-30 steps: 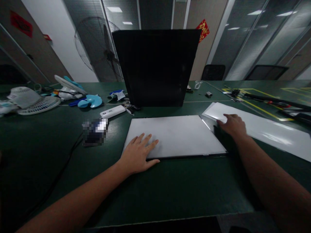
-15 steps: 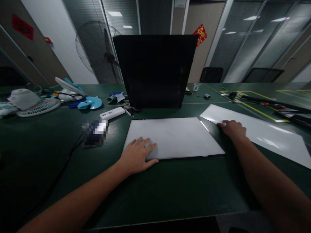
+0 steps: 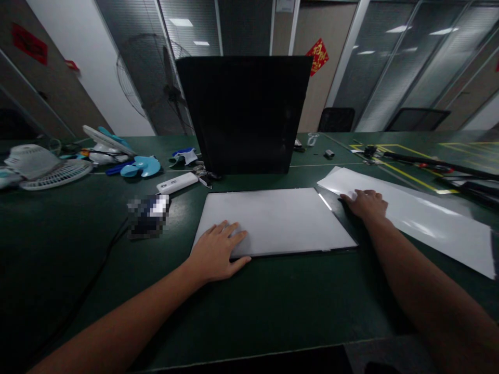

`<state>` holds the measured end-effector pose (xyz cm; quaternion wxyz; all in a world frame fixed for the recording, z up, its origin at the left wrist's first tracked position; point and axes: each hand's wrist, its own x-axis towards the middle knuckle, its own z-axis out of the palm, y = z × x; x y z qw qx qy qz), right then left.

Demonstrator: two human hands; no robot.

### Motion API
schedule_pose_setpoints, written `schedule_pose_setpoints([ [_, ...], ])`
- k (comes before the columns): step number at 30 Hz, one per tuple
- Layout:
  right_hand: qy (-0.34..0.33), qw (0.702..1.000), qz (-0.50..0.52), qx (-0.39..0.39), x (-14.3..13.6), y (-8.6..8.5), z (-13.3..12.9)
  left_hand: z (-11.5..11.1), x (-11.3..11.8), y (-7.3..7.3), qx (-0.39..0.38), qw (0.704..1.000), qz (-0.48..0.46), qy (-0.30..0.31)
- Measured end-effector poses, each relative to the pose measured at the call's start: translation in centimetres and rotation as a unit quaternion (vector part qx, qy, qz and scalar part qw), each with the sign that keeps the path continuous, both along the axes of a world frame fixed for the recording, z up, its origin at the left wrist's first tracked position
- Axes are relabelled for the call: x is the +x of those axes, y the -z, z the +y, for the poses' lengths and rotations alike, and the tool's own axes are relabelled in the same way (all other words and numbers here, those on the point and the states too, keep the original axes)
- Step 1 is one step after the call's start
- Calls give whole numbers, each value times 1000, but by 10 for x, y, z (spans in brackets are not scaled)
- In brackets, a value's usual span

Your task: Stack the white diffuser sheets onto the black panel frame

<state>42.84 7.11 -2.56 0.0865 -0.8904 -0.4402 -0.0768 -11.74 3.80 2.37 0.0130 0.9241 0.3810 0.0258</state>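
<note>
My left hand (image 3: 218,252) lies flat with fingers spread on the near left corner of a white rectangular panel (image 3: 276,221). The panel rests on the dark green table, and a thin dark edge shows along its near side. To its right, my right hand (image 3: 366,203) grips the left edge of a glossy white sheet (image 3: 424,218), thumb and fingers closed at that edge. Light reflects off the sheet's surface. Another sheet layer (image 3: 463,208) shows behind its far edge. The fingertips of the right hand are partly hidden.
A large black screen-like panel (image 3: 244,114) stands upright behind the white panel. To the left are a white power bank (image 3: 177,183), a blue fan blade (image 3: 141,166), a white fan grille (image 3: 58,175) and a blurred-out object (image 3: 148,215) with a cable. Long dark strips (image 3: 424,160) lie at right.
The glossy sheet in my right hand has separated slightly from the layer under it, its right end shifting nearer. My left hand stays on the panel. The view has turned slightly.
</note>
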Motion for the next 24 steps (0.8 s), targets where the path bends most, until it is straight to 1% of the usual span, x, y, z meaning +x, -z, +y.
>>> schedule_pose_setpoints([
  [4, -19, 999, 25, -20, 4, 4, 4, 0, 1, 0, -1, 1000, 3, -5],
  [7, -22, 999, 35, -33, 4, 3, 6, 0, 2, -2, -2, 1000, 13, -7],
  [14, -15, 999, 15, -29, -5, -4, 5, 1, 1, -3, -7, 1000, 16, -8],
  [18, -26, 999, -13, -17, -10, -6, 1, 1, 1, -2, -5, 1000, 7, -9],
  [21, -20, 999, -36, -2, -16, -12, -3, 1, 0, 0, -3, 1000, -4, -7],
  [24, -18, 997, -72, 35, -29, -24, -7, 2, -1, 1, -5, 1000, -5, -3],
])
